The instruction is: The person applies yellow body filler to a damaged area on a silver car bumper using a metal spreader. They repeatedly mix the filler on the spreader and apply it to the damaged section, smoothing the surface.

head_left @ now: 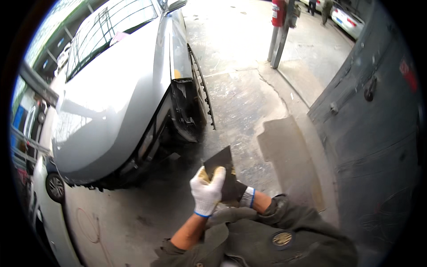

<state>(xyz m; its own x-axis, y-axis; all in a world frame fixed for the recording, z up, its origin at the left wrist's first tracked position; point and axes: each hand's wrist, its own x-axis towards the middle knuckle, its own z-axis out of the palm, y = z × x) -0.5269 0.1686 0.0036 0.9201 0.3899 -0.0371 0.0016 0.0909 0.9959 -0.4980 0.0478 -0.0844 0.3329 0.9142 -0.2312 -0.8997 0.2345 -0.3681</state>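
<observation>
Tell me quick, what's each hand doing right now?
Left hand: closed, holding a dark flat sheet.
Right hand: mostly hidden behind the sheet, so I can't tell whether it's open or closed.

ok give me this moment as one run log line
left hand: gloved, gripping dark sheet | right hand: mostly hidden behind sheet | ahead left: silver car
</observation>
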